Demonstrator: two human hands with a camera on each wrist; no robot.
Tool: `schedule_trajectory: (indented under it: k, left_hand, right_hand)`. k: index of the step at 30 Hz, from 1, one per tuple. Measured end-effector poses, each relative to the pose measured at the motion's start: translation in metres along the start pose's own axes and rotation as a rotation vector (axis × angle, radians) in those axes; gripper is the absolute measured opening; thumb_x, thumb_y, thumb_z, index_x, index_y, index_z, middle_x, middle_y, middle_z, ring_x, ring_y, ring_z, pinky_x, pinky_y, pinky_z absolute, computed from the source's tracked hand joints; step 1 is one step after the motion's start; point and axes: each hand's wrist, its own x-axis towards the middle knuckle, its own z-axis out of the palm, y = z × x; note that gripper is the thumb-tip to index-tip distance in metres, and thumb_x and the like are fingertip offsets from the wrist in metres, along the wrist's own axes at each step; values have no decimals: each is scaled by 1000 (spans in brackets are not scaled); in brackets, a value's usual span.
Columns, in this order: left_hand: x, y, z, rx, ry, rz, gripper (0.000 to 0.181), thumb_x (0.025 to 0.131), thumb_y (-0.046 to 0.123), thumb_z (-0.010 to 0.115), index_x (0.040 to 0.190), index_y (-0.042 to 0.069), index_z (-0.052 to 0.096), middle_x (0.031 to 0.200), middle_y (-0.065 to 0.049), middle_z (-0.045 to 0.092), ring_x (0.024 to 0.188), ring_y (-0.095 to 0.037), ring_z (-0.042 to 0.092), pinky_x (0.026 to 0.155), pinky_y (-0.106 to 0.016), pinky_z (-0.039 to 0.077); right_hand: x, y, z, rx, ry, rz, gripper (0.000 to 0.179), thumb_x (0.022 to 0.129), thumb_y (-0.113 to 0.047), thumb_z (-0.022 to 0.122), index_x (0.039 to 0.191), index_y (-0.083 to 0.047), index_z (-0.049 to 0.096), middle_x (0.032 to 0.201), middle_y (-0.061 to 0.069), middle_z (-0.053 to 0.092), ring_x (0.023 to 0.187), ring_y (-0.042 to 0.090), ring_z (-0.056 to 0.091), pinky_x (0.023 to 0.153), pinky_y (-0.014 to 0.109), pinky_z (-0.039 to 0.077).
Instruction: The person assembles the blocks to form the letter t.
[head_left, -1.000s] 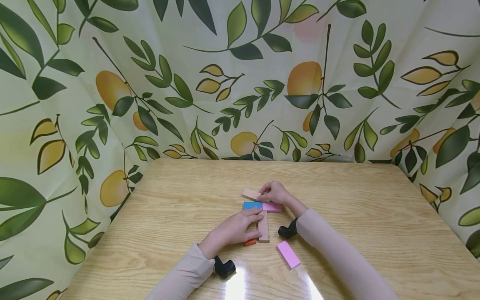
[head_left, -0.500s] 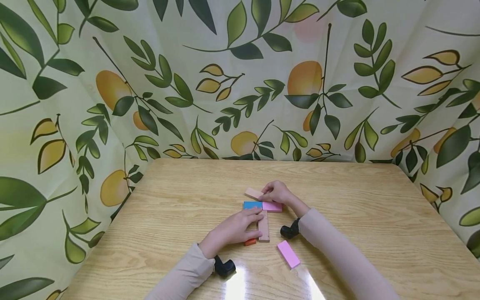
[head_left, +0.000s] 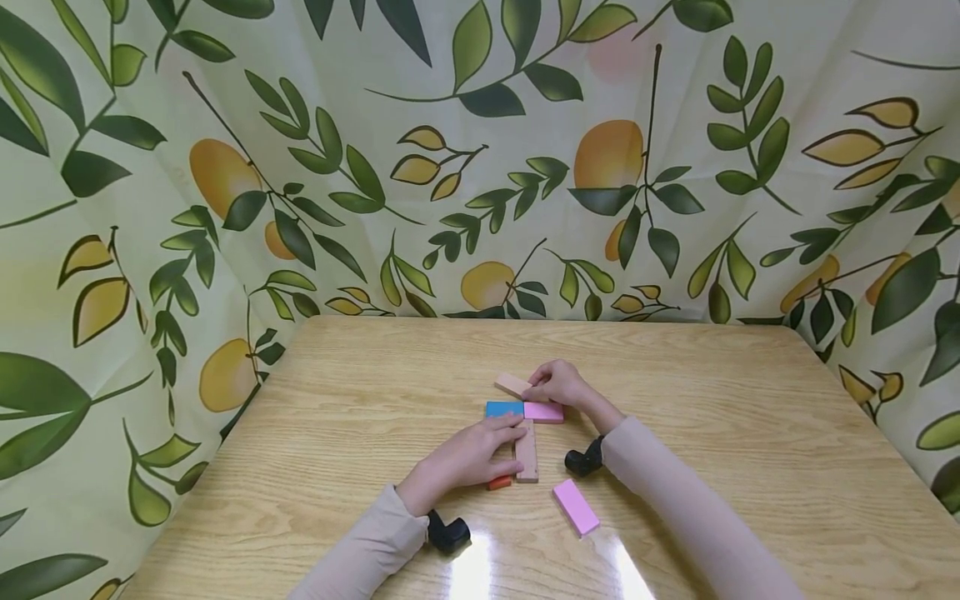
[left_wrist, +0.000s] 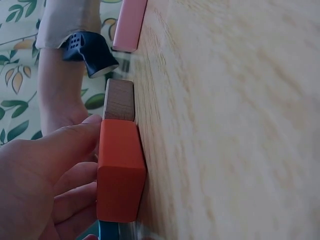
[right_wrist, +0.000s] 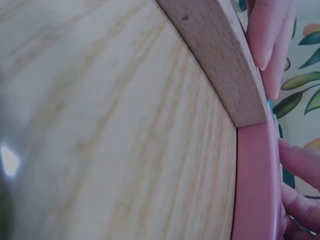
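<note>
My right hand pinches the right end of a plain wooden block, which lies slanted just beyond a blue block and a pink block. Those two lie end to end in a row. A second bare wooden block runs from their joint toward me. My left hand rests over the blocks with fingers spread, the fingertips on this wooden block. Under its palm side sits a red-orange block, mostly hidden in the head view. The right wrist view shows the wooden block's end against the pink block's side.
Nearer to me, a separate pink block lies at a slant on the wood-grain table. Black wrist cameras sit at both cuffs, low over the tabletop. A leaf-and-fruit patterned cloth hangs behind the table.
My right hand has slid a little to the right with the far wooden block, which shifts from over the blue block toward the pink one. My left hand stays in place.
</note>
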Motion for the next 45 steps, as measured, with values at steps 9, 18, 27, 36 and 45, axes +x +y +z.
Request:
schedule_trajectory:
  k: [9,18,27,36,45]
  left_hand:
    - [0,0,0,3,-8,-6,55,93,40,61,140,12,52,154,-5,42,143,-22,41,117,-37,38]
    - [1,-1,1,-2,-14,-14,55,93,40,61,140,13,52,154,-7,42,143,-23,41,117,-38,38]
    - [2,-2,1,-16,-29,-27,55,93,40,61,140,14,52,154,-6,41,144,-23,40,118,-38,38]
    - [1,-1,1,-1,-10,-8,54,93,40,61,139,12,53,154,-6,42,143,-23,41,118,-37,38]
    - [1,-1,0,-8,-9,-9,54,93,39,62,139,12,53,153,-6,43,143,-22,41,117,-37,39]
  right_hand:
    - [0,0,-2,-4,-8,-12,27,79,-22,78,91,0,70,78,5,64,68,10,50,57,18,40]
    - [2,0,-3,28,-21,-10,30,81,-23,76,98,0,69,81,5,63,64,10,49,55,19,41]
    - [7,-5,-3,63,-29,-19,28,82,-22,76,100,-1,69,83,7,66,65,12,50,57,20,43]
    - [14,-4,-4,64,-70,-113,32,83,-19,74,108,1,67,80,3,58,68,10,51,60,19,45]
    - [20,-5,-4,70,-117,-180,35,85,-17,72,114,1,66,82,6,61,69,11,52,62,20,44]
